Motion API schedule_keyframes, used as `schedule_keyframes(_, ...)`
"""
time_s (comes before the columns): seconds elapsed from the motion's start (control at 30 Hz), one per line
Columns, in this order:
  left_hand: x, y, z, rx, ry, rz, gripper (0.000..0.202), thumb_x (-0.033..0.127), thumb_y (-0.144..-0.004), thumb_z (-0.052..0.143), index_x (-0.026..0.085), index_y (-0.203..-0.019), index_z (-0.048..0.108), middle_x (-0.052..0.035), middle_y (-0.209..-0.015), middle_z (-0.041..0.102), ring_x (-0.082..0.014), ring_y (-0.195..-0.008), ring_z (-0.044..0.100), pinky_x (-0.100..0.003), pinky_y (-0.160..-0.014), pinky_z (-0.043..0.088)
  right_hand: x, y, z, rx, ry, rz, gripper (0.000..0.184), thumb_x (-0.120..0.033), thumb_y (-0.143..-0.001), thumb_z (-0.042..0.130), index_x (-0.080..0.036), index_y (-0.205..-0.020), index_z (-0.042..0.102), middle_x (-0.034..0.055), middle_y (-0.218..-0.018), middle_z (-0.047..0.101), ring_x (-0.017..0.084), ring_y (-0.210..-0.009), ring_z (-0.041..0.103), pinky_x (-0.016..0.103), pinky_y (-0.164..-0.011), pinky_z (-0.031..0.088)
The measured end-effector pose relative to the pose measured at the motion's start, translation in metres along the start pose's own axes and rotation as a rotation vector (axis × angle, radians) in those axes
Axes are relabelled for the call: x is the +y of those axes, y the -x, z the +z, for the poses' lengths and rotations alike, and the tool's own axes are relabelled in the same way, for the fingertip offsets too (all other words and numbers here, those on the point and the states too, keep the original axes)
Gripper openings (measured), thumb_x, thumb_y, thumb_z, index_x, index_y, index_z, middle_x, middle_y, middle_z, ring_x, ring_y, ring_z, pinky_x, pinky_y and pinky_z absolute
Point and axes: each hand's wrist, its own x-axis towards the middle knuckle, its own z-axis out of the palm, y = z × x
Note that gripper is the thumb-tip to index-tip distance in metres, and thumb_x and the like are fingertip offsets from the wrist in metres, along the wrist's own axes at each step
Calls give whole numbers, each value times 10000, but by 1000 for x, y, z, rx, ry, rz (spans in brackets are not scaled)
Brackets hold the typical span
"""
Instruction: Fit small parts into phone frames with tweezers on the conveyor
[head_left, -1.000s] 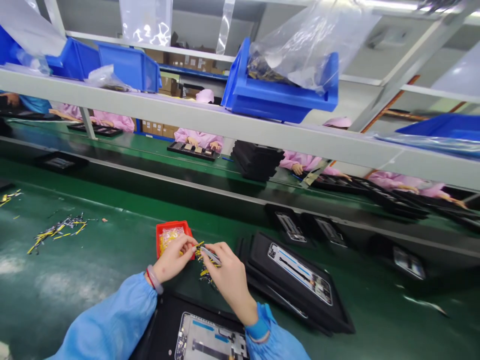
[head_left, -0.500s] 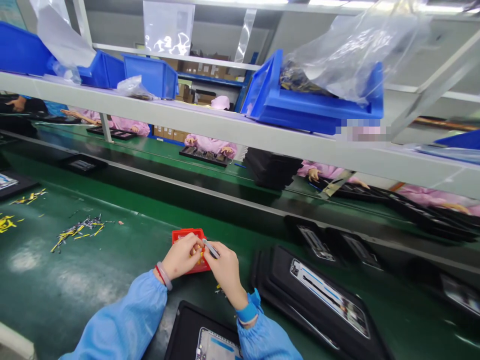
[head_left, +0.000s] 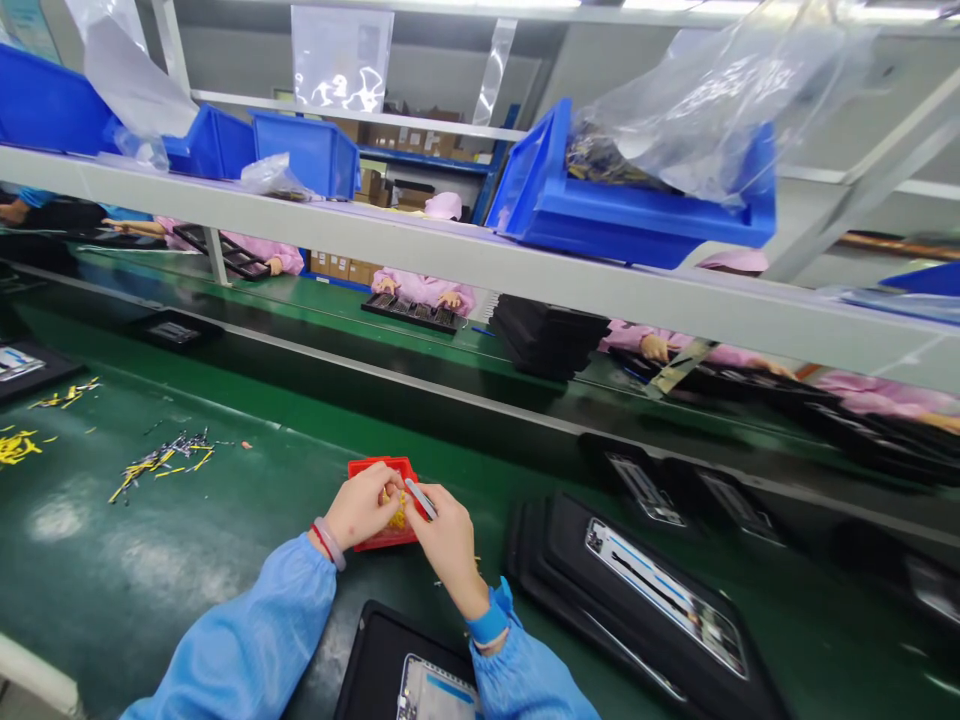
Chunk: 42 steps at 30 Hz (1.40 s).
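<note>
Over a small red box (head_left: 381,463) with small yellow pieces (head_left: 398,515) in it, both my hands meet. My left hand (head_left: 366,506) is closed in a pinch; whatever lies between its fingertips is too small to make out. Slim grey tweezers (head_left: 420,497) are gripped in my right hand (head_left: 448,540), their visible end sticking up toward the left hand. Just below my hands, a black tray (head_left: 375,650) carries a silver phone frame (head_left: 435,694) with a blue strip, partly cut off by the picture edge and my right sleeve.
Stacked black trays (head_left: 551,570) stand at the right, a phone frame (head_left: 667,600) on top. Black-and-yellow strips (head_left: 166,460) and yellow scraps (head_left: 16,447) lie at left. Trays sit along a dark belt (head_left: 420,395). Above runs a shelf (head_left: 420,232) with blue bins (head_left: 637,215). Co-workers in pink sit opposite.
My hands stay over the red box, the fingers shifting slightly, with more yellow pieces showing between them. Across the line, a co-worker at left has tilted up a black tray.
</note>
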Motion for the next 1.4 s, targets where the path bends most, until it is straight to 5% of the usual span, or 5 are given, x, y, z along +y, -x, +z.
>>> schedule_keyframes(0.2, 6, 3, 2, -29, -66, 2, 111, 113, -745, 486, 202, -736, 552, 12, -717, 532, -152, -651, 549, -237, -644, 435, 3, 1, 4, -37, 42, 20, 184, -159, -750, 518, -199, -775, 696, 45, -759, 710, 203, -664, 658, 255, -590, 450)
schedule_keyframes(0.57, -19, -4, -15, 25, -127, -25, 148, 127, -804, 480, 170, -836, 618, -48, -870, 511, -197, -830, 542, -301, -784, 450, 16, -1, 10, -28, 4, 63, 227, -236, -795, 512, -201, -611, 640, 32, -609, 612, 188, -548, 593, 252, -514, 408)
schedule_keyframes(0.77, -14, -4, -15, -43, -81, 36, 188, 117, -798, 476, 183, -829, 649, 6, -687, 518, -161, -646, 531, -277, -699, 439, 18, -3, 10, -34, -136, 28, 162, -197, -742, 568, -162, -868, 665, 63, -781, 675, 220, -738, 654, 284, -666, 505)
schedule_keyframes(1.4, -13, -3, -3, -135, -56, 154, 270, 11, -663, 442, 180, -797, 605, -41, -805, 627, -194, -789, 591, -292, -776, 465, 11, 2, 11, -132, -178, 4, 144, -124, -737, 555, -190, -726, 683, 20, -693, 661, 184, -624, 626, 246, -573, 467)
